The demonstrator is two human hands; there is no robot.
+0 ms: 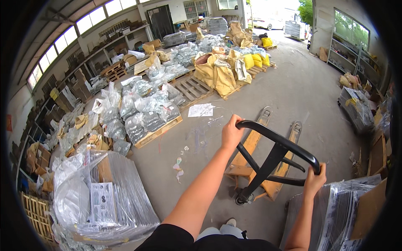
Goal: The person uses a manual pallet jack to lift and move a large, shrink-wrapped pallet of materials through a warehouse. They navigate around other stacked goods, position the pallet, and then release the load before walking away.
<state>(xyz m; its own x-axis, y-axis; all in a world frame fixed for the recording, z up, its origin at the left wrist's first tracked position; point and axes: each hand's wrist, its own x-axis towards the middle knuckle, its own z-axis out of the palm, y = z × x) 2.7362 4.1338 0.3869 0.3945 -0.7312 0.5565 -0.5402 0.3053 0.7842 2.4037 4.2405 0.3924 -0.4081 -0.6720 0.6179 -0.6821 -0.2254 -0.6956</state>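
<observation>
Both my hands are wrapped round the black loop handle (281,142) of a pallet jack. My left hand (233,133) grips its upper left corner, and my right hand (315,180) grips the right corner. Below the handle, the jack's yellow forks (249,144) point ahead, away from me, and carry nothing. A small black lever (294,164) sits inside the loop, apart from my fingers. The handle leans toward me, its base joining the jack just ahead of my shoe (231,223).
A film-wrapped stack (130,188) stands close on my left, another (335,209) close on my right. Ahead left, wooden pallets (190,88) bear clear bags (146,113) and yellow sacks (220,75). Paper (201,110) lies on the grey floor (289,83), which runs toward a bright doorway.
</observation>
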